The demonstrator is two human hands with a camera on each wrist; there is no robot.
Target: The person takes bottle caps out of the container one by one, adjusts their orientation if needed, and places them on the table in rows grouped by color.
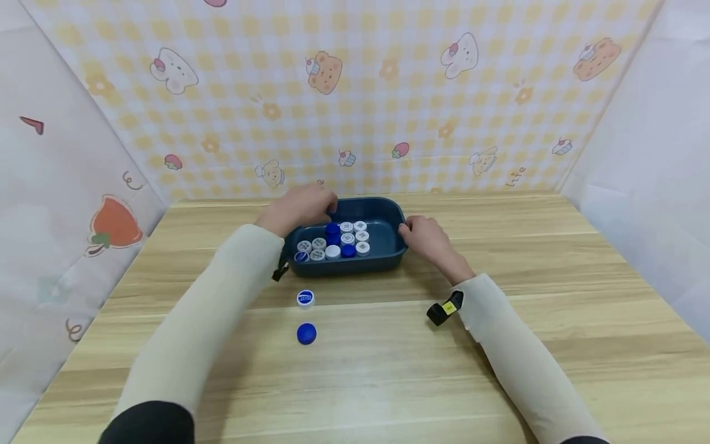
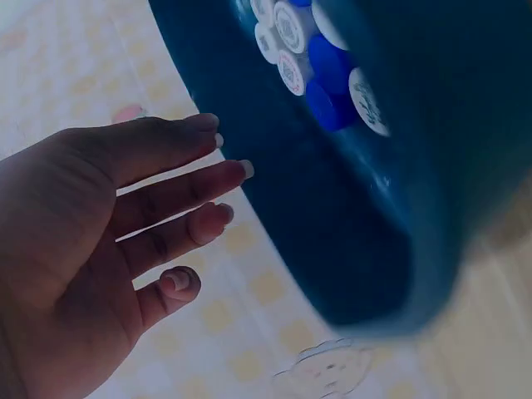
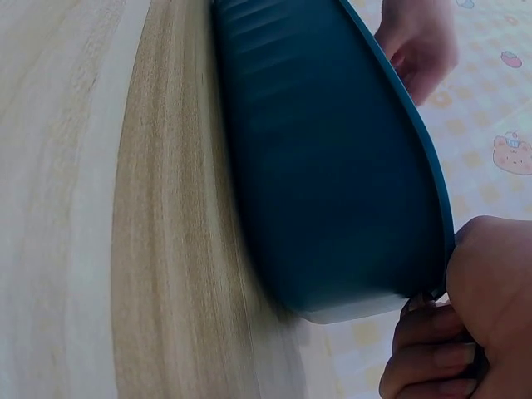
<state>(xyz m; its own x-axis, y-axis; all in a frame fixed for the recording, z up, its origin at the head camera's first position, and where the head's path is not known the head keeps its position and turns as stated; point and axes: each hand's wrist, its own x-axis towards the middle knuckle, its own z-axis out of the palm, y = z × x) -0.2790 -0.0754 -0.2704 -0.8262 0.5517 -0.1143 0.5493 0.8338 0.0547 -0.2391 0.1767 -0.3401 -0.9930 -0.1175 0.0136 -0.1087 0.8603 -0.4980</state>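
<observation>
A dark teal tray (image 1: 383, 251) stands on the table toward the back, with several white and blue bottle caps (image 1: 347, 238) grouped in its left and middle part. My right hand (image 1: 429, 239) grips the tray's right end; in the right wrist view its thumb and curled fingers (image 3: 432, 357) pinch the rim. Over the tray's back left side hovers my left hand (image 1: 302, 206). Seen from the left wrist, that hand (image 2: 108, 224) has loosely bent fingers, spread apart and holding nothing, with the fingertips close by the rim. The caps lie beyond them.
In front of the tray, a white cap with a blue print (image 1: 306, 299) and a plain blue cap (image 1: 307, 333) lie on the wooden table (image 1: 377, 370). A checked cloth backdrop (image 1: 366, 111) rises right behind the tray, with white sheets on both sides.
</observation>
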